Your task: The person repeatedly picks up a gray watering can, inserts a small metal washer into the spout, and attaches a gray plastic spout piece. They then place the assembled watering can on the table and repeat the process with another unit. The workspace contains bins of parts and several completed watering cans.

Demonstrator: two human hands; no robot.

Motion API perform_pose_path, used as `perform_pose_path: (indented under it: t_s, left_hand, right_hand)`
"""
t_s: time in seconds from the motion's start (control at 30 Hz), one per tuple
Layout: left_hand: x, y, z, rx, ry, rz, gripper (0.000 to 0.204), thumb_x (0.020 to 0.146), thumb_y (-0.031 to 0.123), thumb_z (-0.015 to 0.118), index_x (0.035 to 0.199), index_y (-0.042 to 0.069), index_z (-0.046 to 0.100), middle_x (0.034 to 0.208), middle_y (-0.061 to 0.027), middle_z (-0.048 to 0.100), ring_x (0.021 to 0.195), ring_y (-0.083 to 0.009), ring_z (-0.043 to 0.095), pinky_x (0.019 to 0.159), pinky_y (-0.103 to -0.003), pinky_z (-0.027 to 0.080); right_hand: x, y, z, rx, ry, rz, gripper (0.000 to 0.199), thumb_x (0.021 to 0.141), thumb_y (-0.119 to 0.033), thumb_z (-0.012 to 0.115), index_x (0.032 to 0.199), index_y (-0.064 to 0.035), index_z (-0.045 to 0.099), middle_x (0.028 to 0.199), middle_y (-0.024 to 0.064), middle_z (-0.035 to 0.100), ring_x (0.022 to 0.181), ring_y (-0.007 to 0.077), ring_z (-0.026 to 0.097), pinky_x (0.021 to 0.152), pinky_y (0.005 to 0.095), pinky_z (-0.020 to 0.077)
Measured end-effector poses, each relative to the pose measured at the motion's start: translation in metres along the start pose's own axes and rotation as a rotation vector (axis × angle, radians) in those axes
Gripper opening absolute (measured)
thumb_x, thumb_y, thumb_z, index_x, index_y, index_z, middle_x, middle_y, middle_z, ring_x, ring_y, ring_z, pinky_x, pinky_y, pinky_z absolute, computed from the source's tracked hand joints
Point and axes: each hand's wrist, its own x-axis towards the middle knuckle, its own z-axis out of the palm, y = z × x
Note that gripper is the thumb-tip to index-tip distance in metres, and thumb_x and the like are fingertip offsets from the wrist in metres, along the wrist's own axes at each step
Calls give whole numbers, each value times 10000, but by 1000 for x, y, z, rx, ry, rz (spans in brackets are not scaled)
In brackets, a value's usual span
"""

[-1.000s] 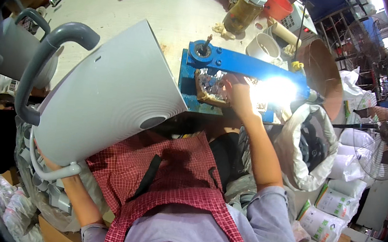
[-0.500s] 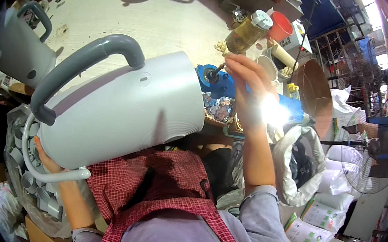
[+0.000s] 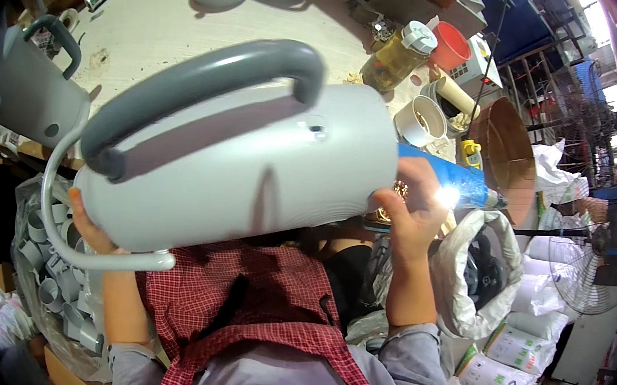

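Observation:
A large light-grey plastic jug body (image 3: 251, 163) lies sideways across my lap, tilted up toward the right. It carries a thick dark-grey handle (image 3: 208, 74) along its upper side and a thin curved light-grey bail (image 3: 56, 202) at the left end. My left hand (image 3: 91, 229) holds that left end from below, its palm hidden behind the body. My right hand (image 3: 413, 212) grips the right end near the rim, thumb on the outer wall and fingers partly hidden. Just behind this hand runs a blue metal arm-like fixture (image 3: 440, 173), with a bright glare beside it.
Another grey jug body (image 3: 31, 85) stands at the left. On the table (image 3: 145, 22) are a brown-yellow bottle (image 3: 396, 58), a red cup (image 3: 451, 45) and a white cup (image 3: 419, 121). A white sack (image 3: 448, 300) of dark parts sits right; a bag of grey parts (image 3: 53, 293) sits left.
The jug body has moved right and slightly up, over part of the blue fixture. My right hand has come down from above the fixture and taken hold of the body's right end.

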Motion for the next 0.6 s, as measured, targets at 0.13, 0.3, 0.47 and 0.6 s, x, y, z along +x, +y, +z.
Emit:
perform_pose_path:
  t_s: [0.13,0.3,0.47,0.6]
  left_hand:
    - [8,3,46,-47,-90,-176,470,980,388,435,1023,-45,614,884,-115,654,771,-168,650,662,-284,544]
    - [16,1,74,-216,-66,-376,500,966,403,476,957,-71,634,841,-126,667,698,-171,651,608,-287,539]
    - [17,-11,64,14,-103,-296,507,967,403,475,931,-76,638,823,-127,668,694,-172,650,602,-283,533]
    - [21,-12,56,202,-138,-176,525,978,425,438,886,-55,633,792,-113,667,679,-158,647,586,-275,517]
  right_hand:
    - [-14,18,-8,282,156,246,171,805,8,676,959,50,613,919,73,585,795,130,582,736,250,469]
    - [-9,25,-12,279,132,288,176,803,2,675,962,45,614,925,70,593,805,127,585,755,250,471]
    - [21,-8,-18,-148,-27,319,278,779,-35,695,1034,26,604,942,89,613,868,160,601,775,266,474]
    - [66,-12,0,-129,89,-163,460,751,-115,712,1181,-18,582,1046,124,649,970,231,620,814,330,487]
